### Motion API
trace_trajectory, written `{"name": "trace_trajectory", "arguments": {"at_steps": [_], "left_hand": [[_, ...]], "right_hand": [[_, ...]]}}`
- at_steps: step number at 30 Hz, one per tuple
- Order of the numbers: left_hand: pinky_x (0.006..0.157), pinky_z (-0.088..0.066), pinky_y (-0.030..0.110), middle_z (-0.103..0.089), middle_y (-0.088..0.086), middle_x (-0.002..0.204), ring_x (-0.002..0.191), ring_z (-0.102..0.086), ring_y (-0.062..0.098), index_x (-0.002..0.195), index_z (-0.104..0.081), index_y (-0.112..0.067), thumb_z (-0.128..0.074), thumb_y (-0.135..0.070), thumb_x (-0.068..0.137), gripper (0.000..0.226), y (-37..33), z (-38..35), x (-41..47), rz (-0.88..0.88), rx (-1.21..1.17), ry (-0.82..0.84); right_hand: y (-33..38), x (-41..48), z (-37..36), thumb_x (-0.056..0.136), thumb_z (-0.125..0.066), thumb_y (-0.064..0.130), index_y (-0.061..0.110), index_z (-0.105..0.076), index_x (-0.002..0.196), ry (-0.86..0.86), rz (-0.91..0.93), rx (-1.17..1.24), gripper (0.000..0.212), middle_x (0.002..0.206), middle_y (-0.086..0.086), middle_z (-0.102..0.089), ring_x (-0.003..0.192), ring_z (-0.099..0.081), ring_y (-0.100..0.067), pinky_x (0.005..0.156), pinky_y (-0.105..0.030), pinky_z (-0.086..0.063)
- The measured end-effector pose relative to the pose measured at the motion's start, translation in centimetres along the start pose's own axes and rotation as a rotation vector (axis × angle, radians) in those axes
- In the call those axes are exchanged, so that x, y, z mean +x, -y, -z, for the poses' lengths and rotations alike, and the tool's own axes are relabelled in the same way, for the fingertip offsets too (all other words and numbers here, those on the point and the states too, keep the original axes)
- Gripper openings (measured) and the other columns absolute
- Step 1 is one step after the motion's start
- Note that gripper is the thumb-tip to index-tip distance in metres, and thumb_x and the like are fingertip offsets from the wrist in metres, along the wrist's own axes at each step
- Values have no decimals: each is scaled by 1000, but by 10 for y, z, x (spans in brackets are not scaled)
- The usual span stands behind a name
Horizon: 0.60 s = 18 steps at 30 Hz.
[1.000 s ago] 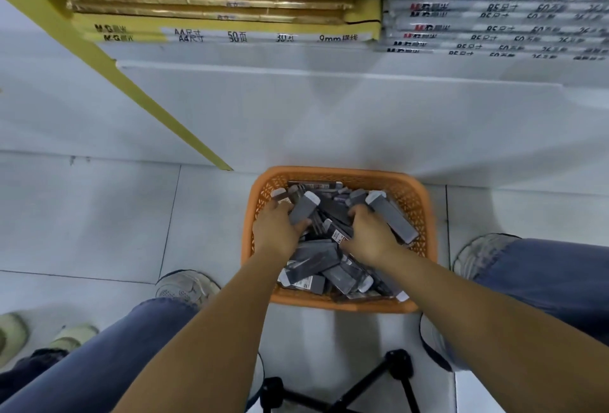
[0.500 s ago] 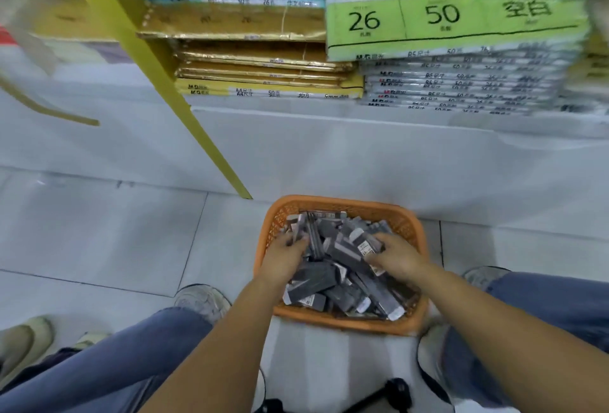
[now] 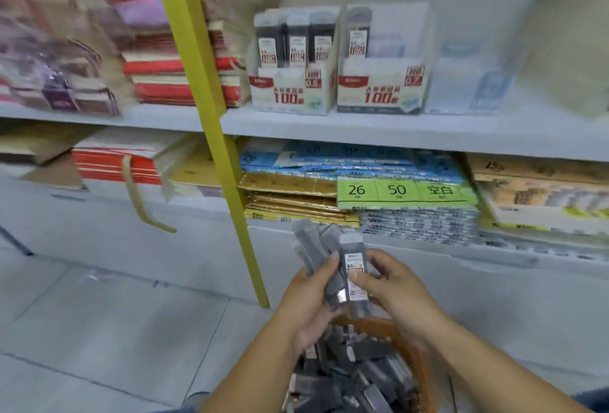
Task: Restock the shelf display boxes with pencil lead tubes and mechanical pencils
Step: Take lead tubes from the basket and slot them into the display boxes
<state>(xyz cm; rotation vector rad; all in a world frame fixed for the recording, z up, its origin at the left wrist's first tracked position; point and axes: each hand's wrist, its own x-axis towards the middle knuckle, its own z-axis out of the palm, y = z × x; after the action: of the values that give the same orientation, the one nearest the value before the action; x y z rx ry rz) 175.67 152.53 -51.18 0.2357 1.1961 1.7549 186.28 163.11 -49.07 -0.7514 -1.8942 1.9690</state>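
Note:
My left hand (image 3: 308, 300) grips a fanned bundle of grey pencil lead tubes (image 3: 313, 249) above the orange basket (image 3: 417, 360). My right hand (image 3: 393, 287) pinches one labelled lead tube (image 3: 354, 267) against that bundle. The basket below holds many more grey tubes (image 3: 356, 379). On the upper shelf stand two white display boxes: the left box (image 3: 290, 91), marked 0.5, holds three tubes upright; the right box (image 3: 379, 91), marked 0.7, holds a single tube (image 3: 359, 34) at its left side.
A slanted yellow shelf post (image 3: 211, 122) runs just left of the boxes. Red and purple packs (image 3: 158, 80) fill the shelf left of it. Stacked notebooks with a green label (image 3: 405, 190) lie on the lower shelf. A pale bag (image 3: 566, 34) sits at far right. Grey tiled floor (image 3: 99, 330) spreads on the left.
Both hands rose out of the basket holding lead tubes. My view tilted up from the floor to the shelves, bringing the display boxes into sight.

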Motion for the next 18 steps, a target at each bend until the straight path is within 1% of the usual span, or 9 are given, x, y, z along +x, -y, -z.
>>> {"name": "trace_trajectory", "arguments": {"at_steps": [2, 4, 6, 8, 9, 11, 13, 15, 18], "left_hand": [[94, -54, 56, -72, 21, 118, 101, -71, 34, 125, -67, -11, -61, -32, 94, 38, -25, -11, -7, -38, 7, 34], [85, -60, 51, -73, 20, 116, 98, -73, 31, 118, -72, -15, -63, -35, 89, 36, -52, -20, -15, -92, 12, 74], [77, -62, 46, -74, 18, 116, 97, -74, 29, 107, -77, -22, -65, -38, 86, 30, -80, -29, -23, -144, 47, 110], [75, -61, 42, -74, 14, 116, 99, -75, 26, 109, -77, -26, -65, -41, 86, 30, -105, -38, -29, -202, 111, 111], [75, -61, 40, -75, 12, 116, 100, -74, 24, 112, -75, -26, -65, -42, 86, 32, -116, -41, -30, -234, 145, 98], [74, -61, 37, -76, 7, 114, 102, -74, 20, 120, -69, -27, -64, -42, 90, 34, -135, -46, -29, -285, 195, 70], [71, -61, 37, -77, 6, 112, 100, -75, 20, 125, -65, -27, -60, -37, 96, 30, -146, -49, -28, -304, 189, 42], [70, -61, 38, -77, 8, 110, 97, -75, 23, 124, -65, -25, -60, -33, 98, 28, -147, -50, -24, -300, 149, 15], [69, -61, 36, -79, 6, 105, 92, -76, 22, 120, -66, -26, -60, -32, 99, 23, -143, -50, -18, -308, 127, -20]], "right_hand": [[27, 0, -9, 92, -63, 16, 28, -70, 101, -21, 120, -83, 17, 99, -2, -72, 88, -68, -14, 71, -13, -50], [54, 2, -15, 94, -60, 18, 24, -70, 100, -45, 238, -243, 13, 101, -5, -57, 90, -57, -9, 72, -6, -40], [82, 4, -18, 92, -63, 17, 17, -70, 97, -68, 368, -370, 9, 93, -2, -45, 85, -46, -3, 72, -6, -34], [107, 6, -17, 89, -67, 19, 18, -70, 94, -69, 477, -460, 6, 89, -1, -48, 78, -47, 0, 69, -9, -35], [119, 8, -16, 87, -70, 21, 23, -70, 95, -64, 509, -482, 9, 88, 1, -52, 78, -51, 0, 69, -10, -39], [137, 12, -14, 85, -72, 24, 38, -64, 103, -38, 503, -434, 24, 90, 6, -61, 84, -61, -1, 76, -17, -50], [147, 18, -11, 84, -73, 23, 43, -53, 118, -23, 456, -358, 44, 89, 3, -64, 85, -67, -7, 80, -29, -56], [149, 25, -8, 84, -74, 24, 44, -41, 130, -18, 434, -316, 60, 82, 0, -63, 81, -68, -9, 77, -30, -56], [147, 33, -5, 85, -72, 25, 60, -30, 134, 36, 435, -321, 73, 79, -4, -63, 78, -67, -16, 78, -32, -54]]}}
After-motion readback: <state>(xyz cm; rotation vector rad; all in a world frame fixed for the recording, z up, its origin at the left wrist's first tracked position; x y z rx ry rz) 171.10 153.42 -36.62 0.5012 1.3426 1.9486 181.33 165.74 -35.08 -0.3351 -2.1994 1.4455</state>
